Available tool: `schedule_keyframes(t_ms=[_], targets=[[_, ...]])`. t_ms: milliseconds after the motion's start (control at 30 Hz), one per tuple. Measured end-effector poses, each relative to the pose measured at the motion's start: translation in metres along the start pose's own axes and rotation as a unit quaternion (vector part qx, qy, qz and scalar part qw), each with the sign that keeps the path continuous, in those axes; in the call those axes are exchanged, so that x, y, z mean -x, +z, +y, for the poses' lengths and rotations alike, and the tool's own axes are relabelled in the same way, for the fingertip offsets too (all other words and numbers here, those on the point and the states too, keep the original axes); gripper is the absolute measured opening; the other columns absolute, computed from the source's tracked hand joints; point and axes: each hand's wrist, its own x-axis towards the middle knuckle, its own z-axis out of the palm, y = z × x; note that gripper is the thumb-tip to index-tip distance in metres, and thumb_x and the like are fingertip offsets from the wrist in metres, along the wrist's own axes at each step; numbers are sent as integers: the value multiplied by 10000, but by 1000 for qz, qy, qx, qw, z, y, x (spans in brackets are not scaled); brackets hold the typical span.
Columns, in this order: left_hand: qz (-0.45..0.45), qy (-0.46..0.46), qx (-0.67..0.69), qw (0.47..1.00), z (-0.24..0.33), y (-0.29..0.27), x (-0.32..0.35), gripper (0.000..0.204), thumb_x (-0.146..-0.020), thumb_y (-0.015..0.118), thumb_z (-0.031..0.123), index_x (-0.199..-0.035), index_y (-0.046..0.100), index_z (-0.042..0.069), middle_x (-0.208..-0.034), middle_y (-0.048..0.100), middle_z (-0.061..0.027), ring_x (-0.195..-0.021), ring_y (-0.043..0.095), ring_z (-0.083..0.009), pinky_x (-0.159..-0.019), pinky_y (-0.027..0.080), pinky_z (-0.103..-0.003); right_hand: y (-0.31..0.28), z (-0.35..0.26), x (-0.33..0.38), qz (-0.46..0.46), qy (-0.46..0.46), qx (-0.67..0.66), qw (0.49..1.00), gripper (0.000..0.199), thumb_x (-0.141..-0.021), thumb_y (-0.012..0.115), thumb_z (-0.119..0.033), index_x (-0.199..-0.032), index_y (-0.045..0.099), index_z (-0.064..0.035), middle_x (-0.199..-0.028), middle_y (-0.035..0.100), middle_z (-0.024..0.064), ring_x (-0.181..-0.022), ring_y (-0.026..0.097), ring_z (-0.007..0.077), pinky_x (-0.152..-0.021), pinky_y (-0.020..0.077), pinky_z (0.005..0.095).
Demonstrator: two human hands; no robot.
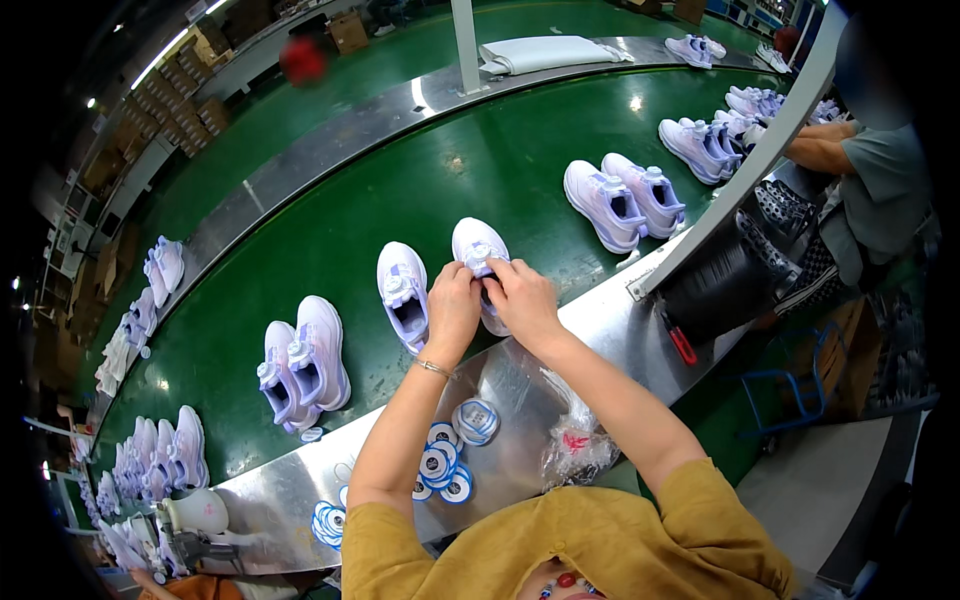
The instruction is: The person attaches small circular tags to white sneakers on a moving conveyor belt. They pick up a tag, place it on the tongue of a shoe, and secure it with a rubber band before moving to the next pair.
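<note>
Two white and lilac sneakers lie side by side on the green conveyor belt [470, 180] in front of me. My left hand [453, 300] and my right hand [523, 297] both grip the right sneaker [476, 247] at its tongue and opening. The left sneaker of the pair [402, 290] lies just beside my left hand, untouched. Round blue and white tags [452, 455] sit in small stacks on the metal ledge [600, 320] under my forearms.
More sneaker pairs lie along the belt, at the left [305, 365] and at the right [625, 198]. A crumpled clear plastic bag [575, 445] rests on the ledge. Another person [865, 190] works at the right. A white spool [197, 512] stands at the lower left.
</note>
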Motion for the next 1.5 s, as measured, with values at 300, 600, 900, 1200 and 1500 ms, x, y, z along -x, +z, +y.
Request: schedule_keyframes(t_ms=[300, 600, 900, 1200, 1500], targets=[[14, 11, 36, 999, -19, -54, -29, 146, -842, 609, 58, -948, 681, -11, -941, 639, -174, -814, 630, -324, -720, 504, -376, 30, -1, 13, 70, -73, 10, 995, 73, -806, 608, -91, -824, 547, -55, -742, 553, 127, -691, 587, 329, -615, 485, 433], [-88, 46, 70, 993, -18, -20, -51, 178, -807, 677, 143, -863, 706, -24, -845, 633, -157, -757, 616, -315, -683, 486, -382, 35, 5, 15, 80, -79, -25, 993, 78, -796, 594, -41, -871, 577, -23, -791, 556, 129, -746, 584, 317, -673, 491, 415], [-179, -47, -128, 974, 7, -30, -61, 219, -813, 663, 196, -845, 710, -16, -799, 635, -222, -740, 633, -362, -700, 512, -417, 38, 1, 18, 82, -96, -15, 992, 161, -784, 614, -41, -939, 603, -2, -792, 549, 126, -756, 574, 305, -686, 484, 403], [-189, -23, 50, 980, -14, -35, -63, 308, -778, 671, 261, -931, 721, -2, -899, 658, -225, -823, 654, -339, -725, 515, -364, 40, 1, 18, 80, -89, -51, 991, 171, -825, 616, -50, -988, 624, -3, -839, 586, 138, -783, 573, 321, -709, 480, 407], [-246, 41, 205, 946, -26, -33, -68, 335, -764, 723, 299, -884, 714, -13, -813, 652, -176, -763, 663, -260, -666, 513, -344, 39, 9, 19, 90, -105, -60, 989, 181, -785, 615, -55, -956, 611, 5, -799, 544, 127, -786, 559, 311, -709, 456, 409]])
